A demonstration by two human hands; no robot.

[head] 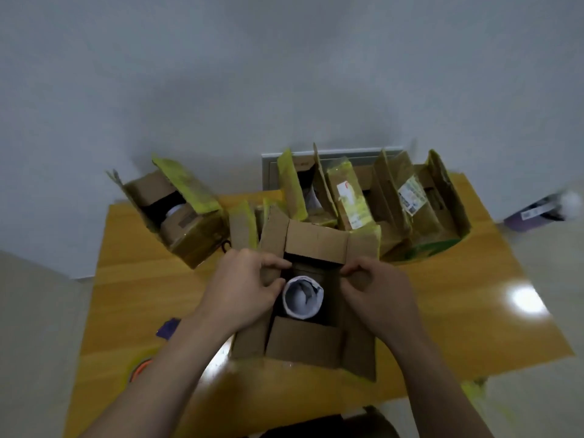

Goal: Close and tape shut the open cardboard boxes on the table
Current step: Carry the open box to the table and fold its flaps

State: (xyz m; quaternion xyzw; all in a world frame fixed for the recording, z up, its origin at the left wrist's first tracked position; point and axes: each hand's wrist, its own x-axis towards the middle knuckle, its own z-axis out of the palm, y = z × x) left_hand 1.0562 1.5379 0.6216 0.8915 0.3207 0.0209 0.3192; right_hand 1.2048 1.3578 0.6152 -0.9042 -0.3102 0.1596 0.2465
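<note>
The box (pixel 303 343) being worked on sits at the middle of the bench (pixel 142 279), close to the person, so both hands reach it from either side. The left hand (pixel 243 289) curls its fingers round the left flap (pixel 273 238), and the right hand (pixel 376 292) pinches the edge of the right flap (pixel 363 245). This looks like a grip for folding the two side flaps inward together. The far flap (pixel 316 241) and near flap (pixel 313 346) lean over the opening but do not cover it, so a white roll (pixel 303 298) standing upright inside shows between them. It sits low enough that the flaps should clear it. Three more open boxes (pixel 196 235) (pixel 347 197) (pixel 426 210) wait at the back of the bench, flaps up. A blurred ring at the near left edge may be the tape (pixel 140 368), lying within reach for the sealing step.
</note>
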